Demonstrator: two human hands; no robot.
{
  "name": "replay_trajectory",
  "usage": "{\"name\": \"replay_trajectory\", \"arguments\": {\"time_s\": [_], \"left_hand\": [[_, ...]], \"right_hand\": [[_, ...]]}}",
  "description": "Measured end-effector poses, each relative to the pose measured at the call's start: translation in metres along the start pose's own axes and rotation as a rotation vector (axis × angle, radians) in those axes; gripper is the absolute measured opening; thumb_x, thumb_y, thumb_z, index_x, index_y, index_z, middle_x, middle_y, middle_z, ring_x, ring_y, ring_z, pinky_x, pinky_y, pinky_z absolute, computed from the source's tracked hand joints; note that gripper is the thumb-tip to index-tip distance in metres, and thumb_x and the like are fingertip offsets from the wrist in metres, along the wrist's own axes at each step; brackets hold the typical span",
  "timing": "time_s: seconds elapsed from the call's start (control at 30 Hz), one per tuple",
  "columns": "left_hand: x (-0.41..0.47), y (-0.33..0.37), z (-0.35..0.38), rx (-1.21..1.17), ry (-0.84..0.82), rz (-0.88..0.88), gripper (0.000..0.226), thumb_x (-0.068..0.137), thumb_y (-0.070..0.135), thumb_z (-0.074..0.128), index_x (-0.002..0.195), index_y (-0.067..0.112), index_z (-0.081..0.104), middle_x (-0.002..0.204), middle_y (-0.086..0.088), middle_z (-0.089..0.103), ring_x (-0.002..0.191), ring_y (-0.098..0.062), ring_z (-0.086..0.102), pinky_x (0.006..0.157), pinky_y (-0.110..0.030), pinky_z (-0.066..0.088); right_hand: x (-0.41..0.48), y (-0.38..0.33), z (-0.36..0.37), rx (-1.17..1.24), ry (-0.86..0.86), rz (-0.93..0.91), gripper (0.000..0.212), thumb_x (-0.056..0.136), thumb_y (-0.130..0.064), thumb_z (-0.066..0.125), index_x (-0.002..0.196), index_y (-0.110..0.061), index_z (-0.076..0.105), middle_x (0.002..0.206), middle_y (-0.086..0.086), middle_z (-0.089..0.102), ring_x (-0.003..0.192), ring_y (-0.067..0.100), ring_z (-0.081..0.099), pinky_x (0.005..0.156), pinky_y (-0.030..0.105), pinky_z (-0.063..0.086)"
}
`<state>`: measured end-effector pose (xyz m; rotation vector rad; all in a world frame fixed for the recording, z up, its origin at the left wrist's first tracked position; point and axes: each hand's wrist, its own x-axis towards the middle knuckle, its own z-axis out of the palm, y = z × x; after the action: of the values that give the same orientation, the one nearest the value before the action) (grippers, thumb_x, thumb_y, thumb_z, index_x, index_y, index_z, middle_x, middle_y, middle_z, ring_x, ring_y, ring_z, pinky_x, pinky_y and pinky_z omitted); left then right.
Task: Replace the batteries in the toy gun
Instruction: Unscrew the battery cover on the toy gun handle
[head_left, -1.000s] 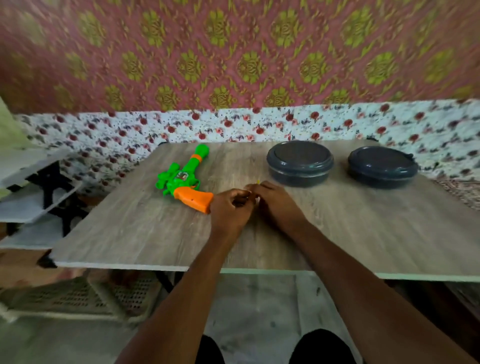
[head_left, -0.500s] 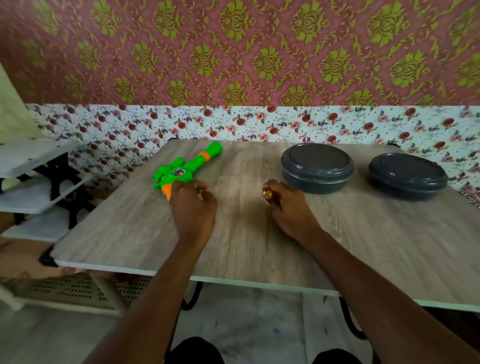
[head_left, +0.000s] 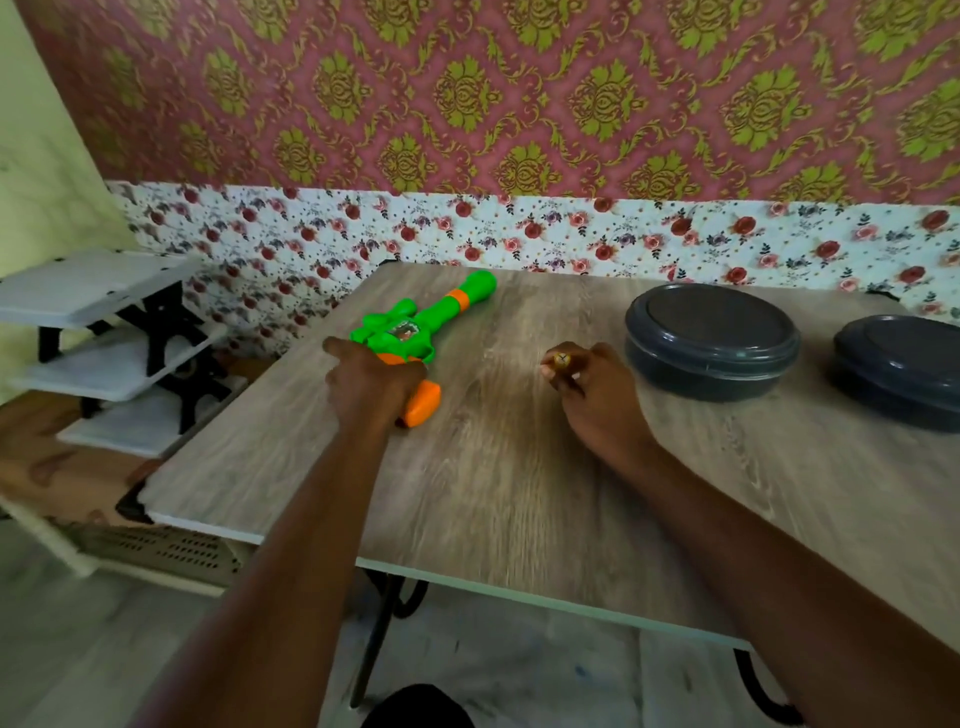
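Since 0.5 s ago: left hand (head_left: 371, 382) settled over toy gun (head_left: 415, 338) grip | head view: gun flat on table (head_left: 493, 493), left hand clasping grip; right hand (head_left: 592, 395) pinching screwdriver (head_left: 561, 359) | step: opening battery cover, I judge | next: expose the screw

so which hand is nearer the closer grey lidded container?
Right. The right hand rests just left of the grey lidded container, apart from it; the left hand is far across the table, on the toy gun.
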<state>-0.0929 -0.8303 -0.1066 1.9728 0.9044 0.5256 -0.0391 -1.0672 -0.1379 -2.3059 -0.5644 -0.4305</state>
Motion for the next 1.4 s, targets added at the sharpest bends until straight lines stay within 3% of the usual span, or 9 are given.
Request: {"name": "replay_trajectory", "arguments": {"time_s": [0.1, 0.23, 0.37, 0.47, 0.57, 0.7, 0.87, 1.0, 1.4], "left_hand": [[0.006, 0.007, 0.003, 0.008, -0.060, -0.027, 0.111, 0.066, 0.037, 0.092, 0.146, 0.000, 0.024, 0.140, -0.021, 0.055, 0.130, -0.036, 0.054, 0.099, -0.040, 0.048], [0.003, 0.007, 0.009, -0.061, -0.125, -0.005, 0.082, 0.046, 0.048, 0.092, 0.113, 0.008, 0.066, 0.109, -0.012, 0.071, 0.095, -0.028, 0.070, 0.074, -0.037, 0.059], [-0.002, 0.010, 0.015, -0.235, -0.199, -0.060, 0.056, 0.061, 0.033, 0.096, 0.101, 0.013, 0.062, 0.080, -0.005, 0.064, 0.064, -0.018, 0.063, 0.050, -0.028, 0.051], [-0.006, 0.012, 0.019, -0.449, -0.282, -0.154, 0.043, 0.073, 0.027, 0.092, 0.096, 0.006, 0.063, 0.080, -0.008, 0.067, 0.063, -0.016, 0.063, 0.042, -0.024, 0.052], [-0.015, 0.015, 0.026, -0.590, -0.387, -0.163, 0.024, 0.076, 0.012, 0.088, 0.089, 0.006, 0.069, 0.091, -0.015, 0.076, 0.072, -0.018, 0.073, 0.051, -0.027, 0.059], [-0.023, 0.018, 0.038, -0.668, -0.483, -0.193, 0.043, 0.075, 0.001, 0.084, 0.114, -0.005, 0.068, 0.101, -0.019, 0.077, 0.064, -0.015, 0.074, 0.052, -0.032, 0.059], [-0.038, 0.011, 0.042, -0.680, -0.631, -0.170, 0.040, 0.079, -0.004, 0.078, 0.118, -0.001, 0.070, 0.099, -0.016, 0.078, 0.073, -0.019, 0.075, 0.066, -0.044, 0.064], [-0.043, 0.000, 0.035, -0.767, -0.670, -0.127, 0.029, 0.085, -0.009, 0.067, 0.113, -0.005, 0.069, 0.103, -0.022, 0.077, 0.079, -0.024, 0.077, 0.066, -0.045, 0.065], [-0.042, -0.001, 0.033, -0.789, -0.666, -0.106, 0.014, 0.083, -0.008, 0.068, 0.094, 0.000, 0.073, 0.086, -0.012, 0.079, 0.076, -0.020, 0.076, 0.068, -0.042, 0.065]], "right_hand": [[0.003, -0.009, 0.005, 0.090, 0.055, 0.036, 0.021, 0.103, -0.028, 0.059, 0.116, -0.017, 0.073, 0.114, 0.008, 0.055, 0.098, 0.015, 0.056, 0.091, 0.022, 0.039], [-0.003, -0.011, 0.002, 0.169, 0.097, -0.038, 0.017, 0.103, -0.021, 0.060, 0.113, -0.017, 0.072, 0.115, 0.009, 0.059, 0.101, 0.017, 0.060, 0.091, 0.026, 0.045], [-0.008, -0.010, -0.002, 0.355, 0.065, 0.022, 0.011, 0.102, -0.020, 0.061, 0.106, -0.027, 0.068, 0.113, 0.004, 0.068, 0.101, 0.016, 0.069, 0.089, 0.048, 0.059], [-0.010, -0.013, -0.002, 0.431, 0.080, 0.025, 0.009, 0.103, -0.019, 0.060, 0.107, -0.021, 0.068, 0.104, 0.002, 0.072, 0.092, 0.012, 0.072, 0.083, 0.047, 0.061], [-0.015, -0.016, -0.004, 0.498, 0.110, 0.012, 0.014, 0.103, -0.010, 0.058, 0.112, -0.020, 0.063, 0.098, 0.000, 0.072, 0.087, 0.012, 0.073, 0.072, 0.041, 0.063], [-0.019, -0.020, -0.012, 0.623, 0.189, -0.023, 0.025, 0.105, -0.009, 0.055, 0.127, -0.020, 0.048, 0.100, 0.008, 0.073, 0.085, 0.013, 0.074, 0.066, 0.031, 0.061], [-0.024, -0.030, -0.021, 0.787, 0.222, -0.049, 0.050, 0.104, -0.007, 0.056, 0.146, -0.018, 0.031, 0.092, 0.014, 0.074, 0.075, 0.023, 0.073, 0.065, 0.028, 0.058], [-0.026, -0.032, -0.019, 0.888, 0.137, -0.037, 0.059, 0.101, -0.008, 0.058, 0.149, -0.028, 0.029, 0.098, 0.027, 0.069, 0.069, 0.023, 0.074, 0.064, 0.032, 0.058], [-0.030, -0.043, -0.018, 0.854, 0.027, -0.066, 0.056, 0.103, -0.002, 0.055, 0.148, -0.022, 0.029, 0.085, 0.012, 0.076, 0.075, 0.030, 0.076, 0.070, 0.050, 0.063]]}}
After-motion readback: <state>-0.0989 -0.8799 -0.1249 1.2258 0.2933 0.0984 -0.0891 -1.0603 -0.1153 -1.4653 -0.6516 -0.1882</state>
